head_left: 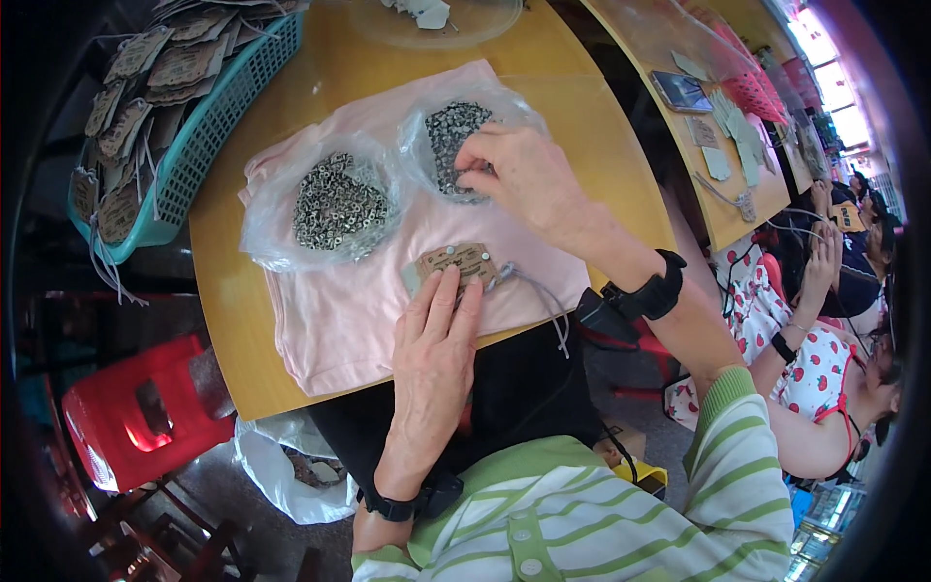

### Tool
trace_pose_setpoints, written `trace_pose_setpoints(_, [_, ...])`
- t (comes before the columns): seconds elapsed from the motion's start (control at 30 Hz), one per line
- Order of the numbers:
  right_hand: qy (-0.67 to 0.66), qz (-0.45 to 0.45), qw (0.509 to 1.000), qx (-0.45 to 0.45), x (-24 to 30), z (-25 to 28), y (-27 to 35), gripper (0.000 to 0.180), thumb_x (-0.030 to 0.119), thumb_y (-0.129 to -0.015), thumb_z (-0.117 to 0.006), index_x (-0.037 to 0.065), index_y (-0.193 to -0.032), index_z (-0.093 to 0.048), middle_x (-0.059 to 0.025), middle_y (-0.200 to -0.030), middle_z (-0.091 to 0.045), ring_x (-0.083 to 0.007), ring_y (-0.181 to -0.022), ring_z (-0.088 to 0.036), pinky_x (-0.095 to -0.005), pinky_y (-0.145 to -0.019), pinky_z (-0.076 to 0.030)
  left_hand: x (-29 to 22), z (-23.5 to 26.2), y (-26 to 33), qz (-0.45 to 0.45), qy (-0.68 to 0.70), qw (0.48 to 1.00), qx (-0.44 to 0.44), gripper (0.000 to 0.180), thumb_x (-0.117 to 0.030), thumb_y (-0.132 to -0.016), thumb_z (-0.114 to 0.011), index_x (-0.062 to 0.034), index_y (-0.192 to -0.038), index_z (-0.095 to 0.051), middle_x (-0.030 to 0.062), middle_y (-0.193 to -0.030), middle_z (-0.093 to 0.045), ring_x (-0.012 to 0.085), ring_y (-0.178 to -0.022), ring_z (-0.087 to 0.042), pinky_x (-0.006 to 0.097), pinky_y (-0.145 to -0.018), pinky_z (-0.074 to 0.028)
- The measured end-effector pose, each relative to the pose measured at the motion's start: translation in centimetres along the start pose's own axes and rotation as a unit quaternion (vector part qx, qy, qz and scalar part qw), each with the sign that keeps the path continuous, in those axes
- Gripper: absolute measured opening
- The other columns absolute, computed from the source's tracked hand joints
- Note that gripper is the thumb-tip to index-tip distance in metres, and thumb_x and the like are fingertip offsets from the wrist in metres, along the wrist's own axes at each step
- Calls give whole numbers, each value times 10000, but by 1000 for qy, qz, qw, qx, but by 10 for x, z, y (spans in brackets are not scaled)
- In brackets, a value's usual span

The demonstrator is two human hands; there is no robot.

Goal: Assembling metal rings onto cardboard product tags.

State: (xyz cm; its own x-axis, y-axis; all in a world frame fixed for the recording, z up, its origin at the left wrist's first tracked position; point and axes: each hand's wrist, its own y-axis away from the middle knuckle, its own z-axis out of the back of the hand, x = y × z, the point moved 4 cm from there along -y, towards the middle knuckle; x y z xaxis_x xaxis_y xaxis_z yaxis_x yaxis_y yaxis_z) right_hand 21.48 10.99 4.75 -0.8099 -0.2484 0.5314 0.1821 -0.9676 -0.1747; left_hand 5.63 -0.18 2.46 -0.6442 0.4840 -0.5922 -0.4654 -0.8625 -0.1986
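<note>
Cardboard tag [454, 262] pinned flat beneath your left hand [433, 361] fingers on pink cloth [349, 320]; your right hand [519, 179] fingers pinch narrowly into a bag of metal eyelets [451, 131].

A short-sleeved shirt [621, 504] in green and white stripes with pale buttons; bare forearms, each wearing a black wristband [659, 291] carrying a small dark device.

Left hand [433, 349] pins tag [454, 262] on pink cloth [339, 320]; right hand [519, 175] picks in bag [456, 131] beyond tag.
</note>
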Motion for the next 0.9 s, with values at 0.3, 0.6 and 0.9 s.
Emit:
trace_pose_setpoints(0.3, [45, 18, 999, -8, -10, -1, -4, 91, 93, -796, -645, 22, -853, -643, -100, -850, -629, -281, -753, -610, -348, -675, -481, 1, -2, -3, 4, 4, 1000, -6, 391, -30, -822, -607, -58, -1211, -579, 121, -1274, -527, 310, -1192, -471, 410, -993, -392])
trace_pose_setpoints(0.6, [-100, 38, 994, 21, 29, 6, 15, 97, 79, -835, -620, 1, -891, -609, -107, -831, -591, -252, -723, -582, -317, -656, -464, 6, -3, 0, -13, -37, 999, -14, 544, -20, -715, -629, -66, -1250, -540, 113, -1322, -487, 299, -1186, -455, 404, -955, -397])
trace_pose_setpoints(0.9, [-68, 72, 994, 39, 24, -22, 32, 65, 66, -840, -613, 7, -866, -610, -114, -822, -571, -291, -748, -592, -347, -665, -475, 5, -2, 2, -25, -19, 999, -27, 529, -36, -737, -630, -4, -1251, -511, 132, -1306, -482, 298, -1218, -446, 394, -954, -407])
